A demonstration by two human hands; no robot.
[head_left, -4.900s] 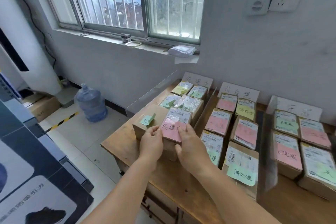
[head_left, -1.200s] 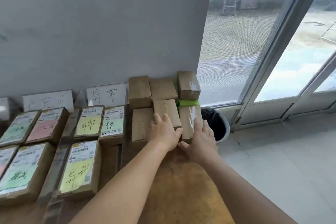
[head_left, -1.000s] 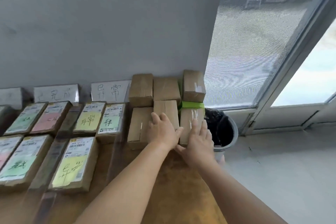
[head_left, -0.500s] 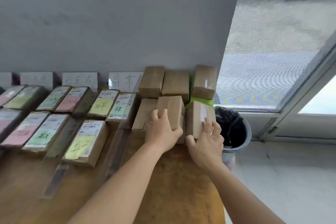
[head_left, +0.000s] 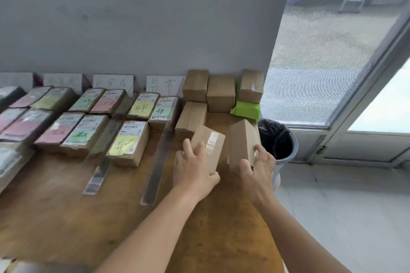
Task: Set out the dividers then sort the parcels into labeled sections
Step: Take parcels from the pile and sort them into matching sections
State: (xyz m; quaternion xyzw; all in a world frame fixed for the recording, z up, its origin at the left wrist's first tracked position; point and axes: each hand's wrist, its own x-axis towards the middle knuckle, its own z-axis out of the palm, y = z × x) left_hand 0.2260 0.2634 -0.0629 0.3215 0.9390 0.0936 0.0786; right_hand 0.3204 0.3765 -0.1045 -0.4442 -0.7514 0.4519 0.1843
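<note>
Left hand (head_left: 193, 168) grips a taped parcel (head_left: 209, 146), fingers over its near end, thumb beneath. Right hand (head_left: 258, 167) grips a plain parcel (head_left: 241, 142), tilted, fingers on its right face. Both near the table's (head_left: 66, 195) right end. Unlabeled boxes (head_left: 219, 93) behind, against the wall.

A white sign card (head_left: 165, 85) standing against the wall reads 异常. Left of it, another card (head_left: 113, 83) reads roughly 已完成, its first character unclear. Just before the 异常 card, a parcel's yellow note (head_left: 142, 108) repeats 异常, as does the yellow note (head_left: 122, 143) on a nearer parcel. The printed shipping labels are too small to read.
</note>
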